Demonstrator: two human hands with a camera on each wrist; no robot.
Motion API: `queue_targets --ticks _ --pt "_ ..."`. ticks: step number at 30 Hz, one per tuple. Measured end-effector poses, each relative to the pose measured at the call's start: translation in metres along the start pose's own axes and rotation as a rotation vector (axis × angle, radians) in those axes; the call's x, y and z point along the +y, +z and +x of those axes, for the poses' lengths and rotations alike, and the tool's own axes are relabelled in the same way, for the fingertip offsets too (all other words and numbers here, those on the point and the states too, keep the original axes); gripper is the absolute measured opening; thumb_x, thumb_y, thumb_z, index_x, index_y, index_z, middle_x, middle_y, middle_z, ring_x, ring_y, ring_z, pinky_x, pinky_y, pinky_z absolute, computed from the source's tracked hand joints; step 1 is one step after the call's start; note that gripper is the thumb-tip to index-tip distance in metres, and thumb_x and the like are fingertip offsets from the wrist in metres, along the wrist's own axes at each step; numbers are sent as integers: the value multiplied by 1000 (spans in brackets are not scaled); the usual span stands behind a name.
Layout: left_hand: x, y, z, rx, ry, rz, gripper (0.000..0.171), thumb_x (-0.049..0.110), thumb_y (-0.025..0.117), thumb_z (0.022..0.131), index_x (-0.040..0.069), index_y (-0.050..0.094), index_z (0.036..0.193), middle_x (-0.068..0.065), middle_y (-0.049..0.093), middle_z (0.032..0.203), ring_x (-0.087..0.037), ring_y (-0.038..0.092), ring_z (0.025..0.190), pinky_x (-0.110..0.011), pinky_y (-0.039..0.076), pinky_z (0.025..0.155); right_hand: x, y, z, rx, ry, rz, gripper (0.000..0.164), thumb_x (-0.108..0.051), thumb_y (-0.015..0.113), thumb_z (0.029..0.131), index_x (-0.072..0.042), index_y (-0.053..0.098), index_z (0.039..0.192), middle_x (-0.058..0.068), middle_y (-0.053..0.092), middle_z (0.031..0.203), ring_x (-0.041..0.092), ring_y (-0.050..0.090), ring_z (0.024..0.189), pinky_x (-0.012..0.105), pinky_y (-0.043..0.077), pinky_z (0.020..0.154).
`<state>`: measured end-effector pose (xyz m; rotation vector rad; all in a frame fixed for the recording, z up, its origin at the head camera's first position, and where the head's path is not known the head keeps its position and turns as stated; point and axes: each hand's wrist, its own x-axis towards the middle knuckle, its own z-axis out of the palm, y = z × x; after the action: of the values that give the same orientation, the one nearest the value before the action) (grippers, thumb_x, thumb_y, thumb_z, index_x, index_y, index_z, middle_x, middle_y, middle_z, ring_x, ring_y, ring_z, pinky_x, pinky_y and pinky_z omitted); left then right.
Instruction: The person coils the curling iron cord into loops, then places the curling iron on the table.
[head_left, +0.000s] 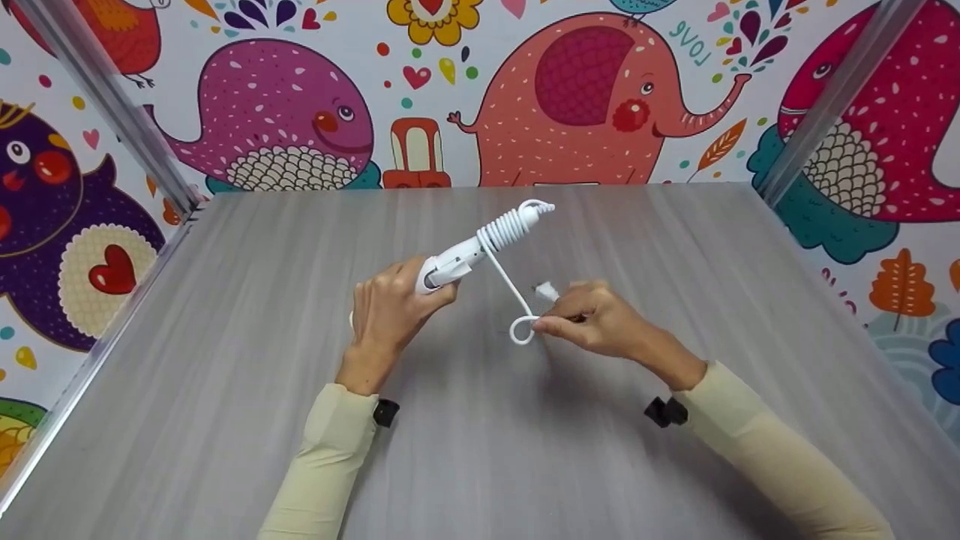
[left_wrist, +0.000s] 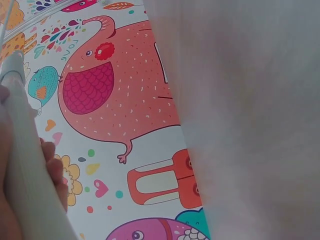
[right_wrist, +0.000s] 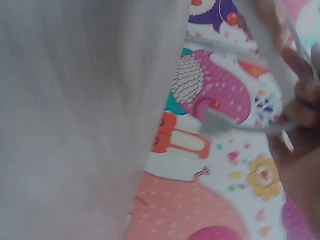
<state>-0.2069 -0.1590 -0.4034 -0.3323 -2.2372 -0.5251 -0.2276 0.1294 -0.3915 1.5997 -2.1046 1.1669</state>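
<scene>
My left hand (head_left: 391, 304) grips a white curling iron (head_left: 454, 264), which is held tilted above the table with its cord end up and to the right. Several turns of white cord (head_left: 504, 229) are wound round its handle. From the coils the cord runs down to my right hand (head_left: 604, 321), where thumb and fingers pinch it beside a small loop. The plug (head_left: 547, 291) sticks out past the right fingers; in the right wrist view the plug (right_wrist: 216, 123) hangs free on a short piece of cord. The left wrist view shows fingers (left_wrist: 56, 167) wrapped round the smooth white body.
Below the hands lies a grey wood-grain table (head_left: 247, 420). Behind it stands a wall (head_left: 442, 90) printed with cartoon animals. Metal posts rise at the left (head_left: 112, 112) and right (head_left: 840, 97) corners.
</scene>
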Motion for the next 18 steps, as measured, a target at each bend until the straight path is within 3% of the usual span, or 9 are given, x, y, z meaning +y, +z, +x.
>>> queue_targets --ticks 2,5,7,9,13,15,18 --pt "-1 1 0 -12 -11 2 31 37 75 79 9 63 77 -7 54 56 -20 46 45 -37 41 41 -9 5 3 62 -174 -168 20 -16 75 88 -9 75 69 -3 55 51 6 39 48 27 33 54" --pt "-2 0 0 -27 -34 7 34 40 74 81 9 63 76 -8 54 56 -21 46 45 -38 40 41 -26 12 7 81 -355 -400 31 -23 72 91 -13 68 62 -5 46 48 6 36 45 28 32 52" --pt "-3 -1 1 -31 -57 6 36 41 73 82 8 62 75 -8 54 56 -22 46 45 -39 40 41 -36 16 8 40 -409 -504 37 -26 71 92 -15 63 58 -6 42 47 6 35 44 27 31 50" --pt "-3 -3 2 -28 -86 -3 36 42 73 82 8 61 75 -8 54 56 -23 46 45 -40 40 42 -41 21 7 -31 -408 -545 40 -26 71 91 -16 57 55 -7 40 47 6 35 43 25 30 48" --pt "-1 -7 4 -21 -121 -37 35 41 72 82 8 62 78 -8 57 59 -22 48 47 -39 41 42 -32 27 -2 -215 -265 -479 44 -26 74 89 -17 52 52 -8 43 45 0 33 43 17 26 43" --pt "1 -9 4 -18 -115 -48 34 41 71 83 8 62 78 -7 56 59 -20 46 47 -37 39 42 -20 27 -7 -296 -134 -411 42 -26 74 89 -16 56 52 -7 45 45 -4 30 45 13 24 43" --pt "5 -9 4 -14 -87 -62 33 40 71 83 9 61 77 -6 53 58 -17 42 47 -33 35 43 1 24 -14 -396 131 -294 38 -27 72 91 -11 66 58 -6 51 47 -6 27 48 12 23 45"
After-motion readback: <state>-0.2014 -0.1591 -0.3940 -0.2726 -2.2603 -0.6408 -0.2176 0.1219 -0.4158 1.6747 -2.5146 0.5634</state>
